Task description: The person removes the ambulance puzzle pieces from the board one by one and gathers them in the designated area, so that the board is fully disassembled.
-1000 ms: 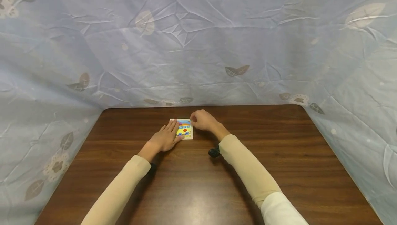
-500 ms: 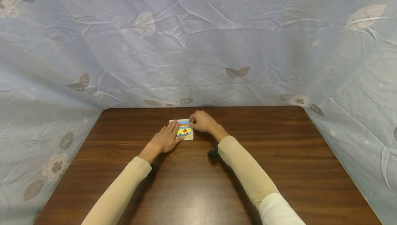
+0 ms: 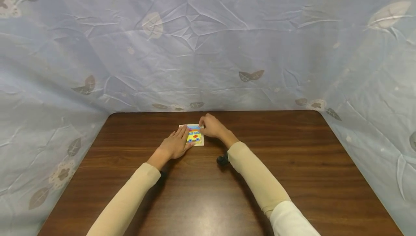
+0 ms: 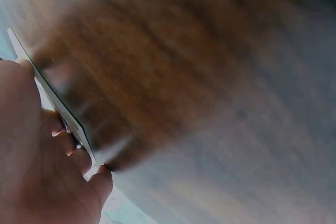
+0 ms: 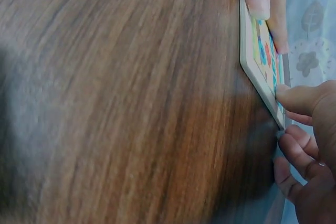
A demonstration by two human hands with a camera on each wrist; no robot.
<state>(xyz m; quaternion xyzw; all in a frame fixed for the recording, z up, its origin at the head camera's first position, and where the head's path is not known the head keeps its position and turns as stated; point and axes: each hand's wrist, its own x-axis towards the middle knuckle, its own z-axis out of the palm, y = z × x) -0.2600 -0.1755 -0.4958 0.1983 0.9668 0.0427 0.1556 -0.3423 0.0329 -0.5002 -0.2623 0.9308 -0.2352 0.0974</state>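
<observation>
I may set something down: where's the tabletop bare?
Bare tabletop lies right of the right sleeve, left of the left sleeve, and mostly between them. Crowded: the ambulance picture board, touched by left hand and right hand.

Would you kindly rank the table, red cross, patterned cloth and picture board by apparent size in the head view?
1. Patterned cloth
2. Table
3. Picture board, partly under the left hand
4. Red cross
</observation>
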